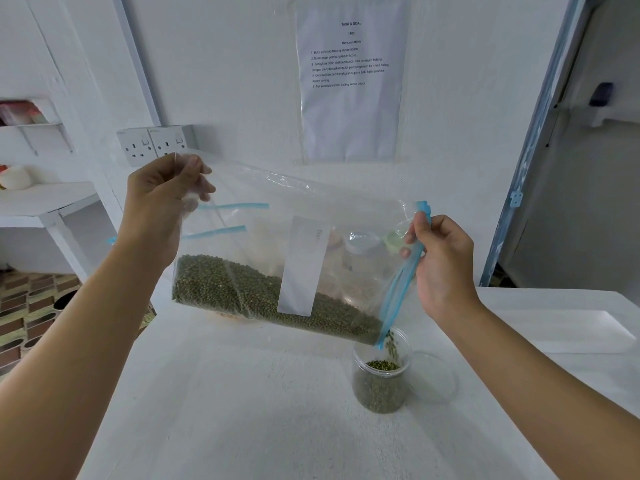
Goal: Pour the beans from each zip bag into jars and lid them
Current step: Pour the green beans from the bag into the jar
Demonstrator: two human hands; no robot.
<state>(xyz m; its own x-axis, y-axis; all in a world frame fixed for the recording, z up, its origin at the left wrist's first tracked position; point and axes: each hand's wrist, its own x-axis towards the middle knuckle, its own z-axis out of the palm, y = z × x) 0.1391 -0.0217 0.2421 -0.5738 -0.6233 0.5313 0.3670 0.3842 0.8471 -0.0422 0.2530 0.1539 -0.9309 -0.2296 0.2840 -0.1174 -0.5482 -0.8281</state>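
Left hand (156, 199): grasps the zip bag (277, 254) corner, centre-left of frame.
Right hand (441, 261): pinches its blue zip edge.
Beans (263, 296): spilling into the jar (381, 372), lower right.

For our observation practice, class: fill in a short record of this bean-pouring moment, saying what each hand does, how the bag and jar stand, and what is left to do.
left hand: grips the raised bottom corner of the zip bag
right hand: pinches the bag's blue zip edge at its mouth
zip bag: tilted, mouth low over the jar
beans: green, spilling into the jar; most are in the bag
jar: clear, upright on the white table, partly filled
lid: clear, on the table right of the jar
left to do: finish pouring, lid the jar
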